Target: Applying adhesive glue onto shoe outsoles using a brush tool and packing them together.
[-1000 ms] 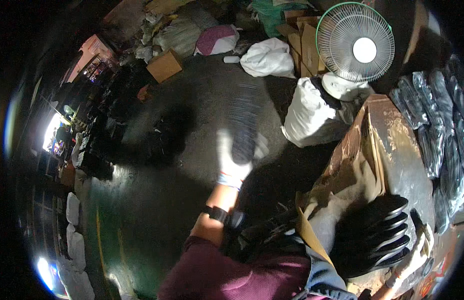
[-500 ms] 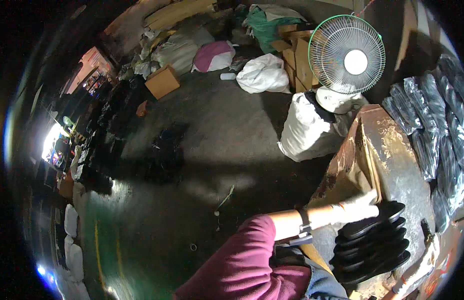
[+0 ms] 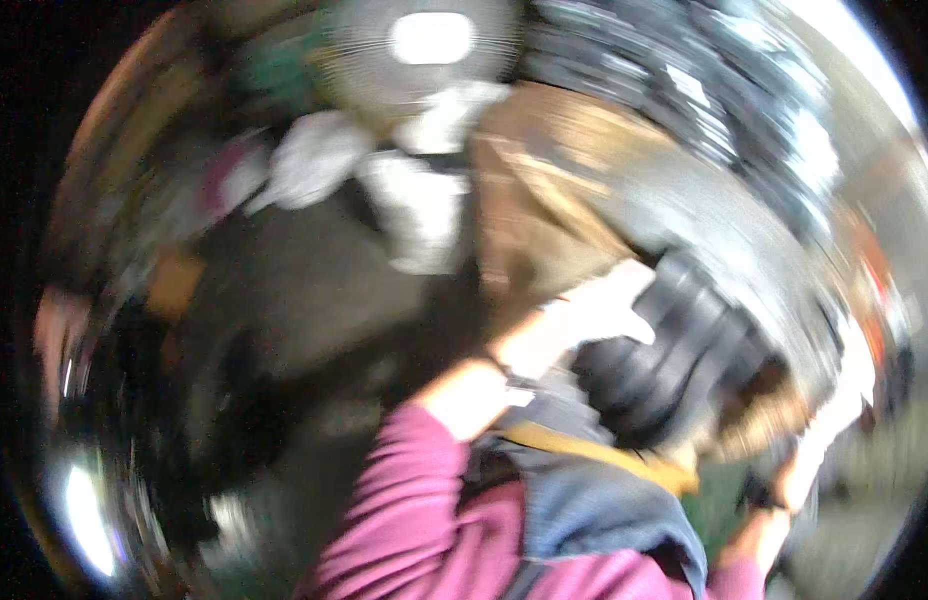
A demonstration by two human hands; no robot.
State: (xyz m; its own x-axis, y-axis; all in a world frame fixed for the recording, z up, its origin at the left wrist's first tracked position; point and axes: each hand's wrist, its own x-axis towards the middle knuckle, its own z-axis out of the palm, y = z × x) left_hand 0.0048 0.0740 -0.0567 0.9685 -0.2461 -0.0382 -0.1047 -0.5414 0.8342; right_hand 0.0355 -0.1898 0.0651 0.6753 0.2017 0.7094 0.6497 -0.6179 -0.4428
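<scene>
Head view, heavily smeared by motion blur, shows the person's left hand (image 3: 606, 304) in a white glove at the near-left end of a row of black curved pieces (image 3: 674, 345); its thumb stands apart from its fingers, spread rather than closed, and the hand seems to touch the end of the row, though the blur hides the exact contact; the black pieces lie side by side, pressed close together, on a worn brown and grey work surface (image 3: 729, 225), just in front of the person's blue apron (image 3: 614, 515) and its yellow edge strip (image 3: 599, 455); the right hand (image 3: 850, 385), also white-gloved, is beyond the far-right end of the row, apart from the pieces; whether its fingers are spread, pressed together or pinching something, one cannot tell; maroon sleeves (image 3: 409, 480) cover both upper arms; past the work surface lie dark, shiny bundles (image 3: 674, 85); to their left stands a round fan (image 3: 432, 40) with a pale hub, near a white sack (image 3: 419, 215); farther left are another white sack (image 3: 319, 160) and a purple and white sack (image 3: 234, 178)
</scene>
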